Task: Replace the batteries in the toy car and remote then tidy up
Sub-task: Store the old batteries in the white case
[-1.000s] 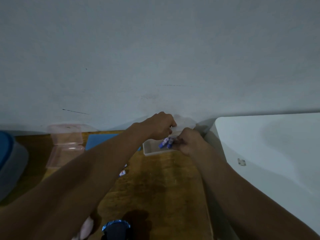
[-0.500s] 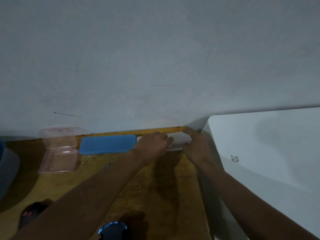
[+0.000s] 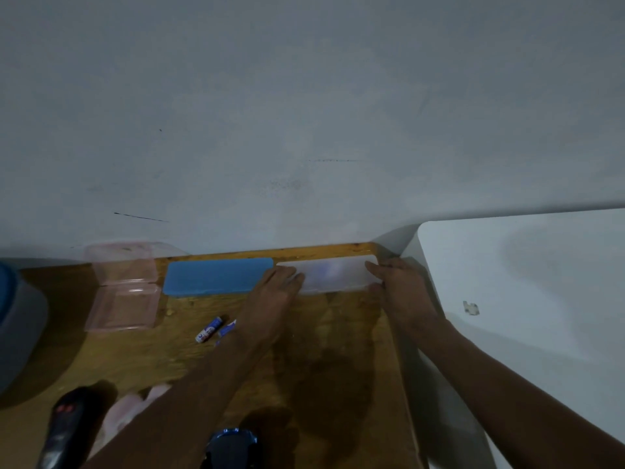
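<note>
A white translucent box (image 3: pixel 333 275) with its lid on lies at the back right of the wooden table (image 3: pixel 321 350). My left hand (image 3: pixel 277 287) presses flat on its left end. My right hand (image 3: pixel 395 280) grips its right end, thumb at the front edge and fingers on top. Two blue-and-white batteries (image 3: pixel 209 330) lie loose on the wood just left of my left forearm. The black remote (image 3: pixel 67 424) with red buttons lies at the bottom left. Only the top of the blue toy car (image 3: pixel 231 446) shows at the bottom edge.
A blue flat box (image 3: pixel 216 275) lies left of the white one. An open clear pink case (image 3: pixel 123 289) stands further left, and a grey tub with a blue lid (image 3: pixel 17 326) at the far left. A pale pink thing (image 3: pixel 132 407) lies beside the remote. A white surface (image 3: pixel 524 299) adjoins on the right.
A second ago my right hand held batteries over the open white box. The box now has its lid on and both hands lie on its ends.
</note>
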Demonstrator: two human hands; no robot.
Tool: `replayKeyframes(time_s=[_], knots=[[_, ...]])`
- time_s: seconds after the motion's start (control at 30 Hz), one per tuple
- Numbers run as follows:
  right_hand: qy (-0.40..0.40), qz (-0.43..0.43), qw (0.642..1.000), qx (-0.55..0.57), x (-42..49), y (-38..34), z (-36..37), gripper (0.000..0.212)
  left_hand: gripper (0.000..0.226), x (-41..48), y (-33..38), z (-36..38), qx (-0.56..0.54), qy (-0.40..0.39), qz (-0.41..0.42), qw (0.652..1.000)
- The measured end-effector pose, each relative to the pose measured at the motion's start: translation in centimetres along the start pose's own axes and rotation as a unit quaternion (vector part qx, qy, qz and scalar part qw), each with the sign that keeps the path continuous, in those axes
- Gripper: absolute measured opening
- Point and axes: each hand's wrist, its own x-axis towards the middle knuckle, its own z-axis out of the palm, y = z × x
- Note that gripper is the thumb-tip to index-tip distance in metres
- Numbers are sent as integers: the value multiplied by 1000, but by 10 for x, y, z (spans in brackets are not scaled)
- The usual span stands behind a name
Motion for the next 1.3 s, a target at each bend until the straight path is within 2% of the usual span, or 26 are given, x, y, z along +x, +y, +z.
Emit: replayKeyframes(time_s=[0.2, 0.3, 0.4, 0.47, 0.57, 0.7, 0.87, 1.1, 1.3], knots=[[34, 33, 997, 67, 11, 1, 0, 31, 56, 14, -2, 1, 19, -20, 17, 999], [7, 46, 995, 86, 17, -2, -3, 35, 54, 16, -2, 1, 45, -10, 31, 998], [-11, 1, 1000, -23, 18, -3, -8, 38, 59, 18, -7, 2, 70, 13, 51, 996], [-19, -10, 998, -53, 18, -3, -10, 37, 56, 21, -6, 0, 75, 14, 55, 996], [-6, -16, 998, -59, 20, -3, -9, 36, 48, 23, -5, 0, 62, -11, 35, 997], [0, -5, 1000, -28, 22, -3, -5, 34, 52, 25, -5, 4, 70, -16, 29, 997], [-15, -2, 999, -43, 18, -6, -7, 36, 44, 23, 1, -1, 34, -15, 21, 999], [-21, -16, 994, -108, 11, -12, -7, 42, 48, 18, 14, -11, 69, -32, -20, 997], [-38, -33, 985, -167, -5, -18, -15, 56, 58, 18, 18, -21, 71, -51, -30, 996]])
